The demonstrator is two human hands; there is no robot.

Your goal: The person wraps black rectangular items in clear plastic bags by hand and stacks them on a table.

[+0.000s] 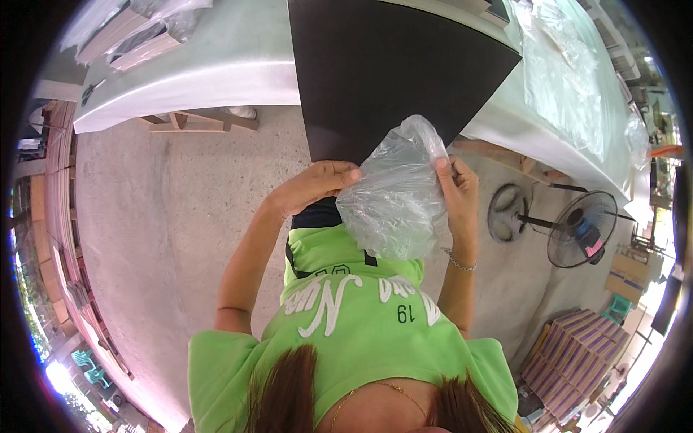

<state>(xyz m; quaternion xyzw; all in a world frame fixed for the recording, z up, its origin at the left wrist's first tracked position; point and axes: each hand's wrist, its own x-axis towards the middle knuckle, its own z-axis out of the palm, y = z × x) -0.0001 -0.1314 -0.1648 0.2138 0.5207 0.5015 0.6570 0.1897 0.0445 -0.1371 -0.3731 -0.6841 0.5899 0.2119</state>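
Note:
A clear, crumpled plastic bag hangs between my two hands, in front of my green shirt. My left hand pinches its left edge, thumb and fingers pressed together. On the other side my right hand grips the bag's upper right edge, the thumb lying over the plastic. The bag's top overlaps the near edge of a large flat black board, which juts out from the table toward me.
A table with a white cover runs across the far side. Wrapped stacks lie at its left, and clear plastic sheeting at its right. A standing fan is on the floor at right, near a striped cloth-covered box.

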